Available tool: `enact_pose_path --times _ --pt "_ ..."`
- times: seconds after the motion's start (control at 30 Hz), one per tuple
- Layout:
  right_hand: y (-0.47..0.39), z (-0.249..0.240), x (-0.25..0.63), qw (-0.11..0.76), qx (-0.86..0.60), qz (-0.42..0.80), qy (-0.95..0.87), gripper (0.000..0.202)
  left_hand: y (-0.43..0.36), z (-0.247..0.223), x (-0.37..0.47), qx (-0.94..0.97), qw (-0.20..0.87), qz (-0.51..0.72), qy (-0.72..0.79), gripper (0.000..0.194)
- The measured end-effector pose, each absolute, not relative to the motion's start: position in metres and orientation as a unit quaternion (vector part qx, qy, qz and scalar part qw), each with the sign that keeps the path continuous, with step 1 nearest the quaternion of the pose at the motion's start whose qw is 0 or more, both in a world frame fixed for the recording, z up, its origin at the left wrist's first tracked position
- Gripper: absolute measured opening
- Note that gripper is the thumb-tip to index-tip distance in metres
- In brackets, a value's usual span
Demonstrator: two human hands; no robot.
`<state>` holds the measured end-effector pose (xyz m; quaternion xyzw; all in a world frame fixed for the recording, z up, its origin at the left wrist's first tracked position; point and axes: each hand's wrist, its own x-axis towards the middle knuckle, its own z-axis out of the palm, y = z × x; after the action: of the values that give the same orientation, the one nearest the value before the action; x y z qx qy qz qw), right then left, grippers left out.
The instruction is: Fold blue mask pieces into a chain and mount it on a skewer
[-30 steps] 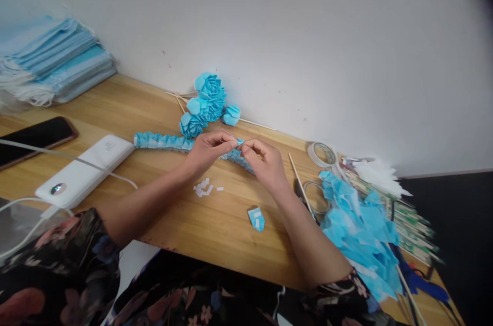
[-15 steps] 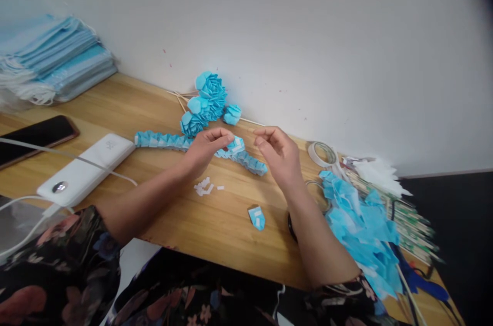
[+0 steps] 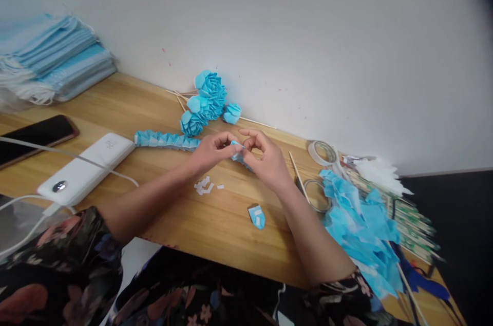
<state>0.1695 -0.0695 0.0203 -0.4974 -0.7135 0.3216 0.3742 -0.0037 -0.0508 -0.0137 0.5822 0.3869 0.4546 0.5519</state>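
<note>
My left hand (image 3: 213, 152) pinches a small blue petal (image 3: 236, 144) between thumb and forefinger, above the middle of the wooden table. Closed at the petal's right edge are the thumb and forefinger of my right hand (image 3: 266, 159); its contact there is partly hidden. Beneath both hands runs a row of folded blue pieces (image 3: 165, 139), its right part mostly covered. Another blue petal (image 3: 257, 217) with white strips on it lies nearer the front edge. Small white paper bits (image 3: 204, 186) are scattered below my left hand.
Blue flowers (image 3: 210, 95) on thin sticks lie by the wall. At left are stacked face masks (image 3: 61, 59), a phone (image 3: 38, 138) and a white power bank (image 3: 87, 169). Tape rolls (image 3: 322, 152) and crumpled blue sheets (image 3: 358, 228) sit at right.
My right hand has moved left and down to meet the petal in my left hand. The petal has turned and is now largely covered by fingers.
</note>
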Motion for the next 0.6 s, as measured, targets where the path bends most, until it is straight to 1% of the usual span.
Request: enact_pose_path --times 0.23,0.43,0.6 --pt "-0.073 0.025 0.171 0.312 -0.493 0.240 -0.776 0.042 -0.050 -0.011 -0.003 0.625 0.514 0.442 0.387 0.016" --pt "-0.072 0.034 0.177 0.297 -0.471 0.200 -0.806 0.040 -0.050 -0.009 -0.005 0.621 0.543 0.443 0.350 0.020" --pt "-0.071 0.032 0.182 0.300 -0.460 0.205 -0.810 0.039 -0.049 -0.011 -0.006 0.619 0.532 0.442 0.373 0.021"
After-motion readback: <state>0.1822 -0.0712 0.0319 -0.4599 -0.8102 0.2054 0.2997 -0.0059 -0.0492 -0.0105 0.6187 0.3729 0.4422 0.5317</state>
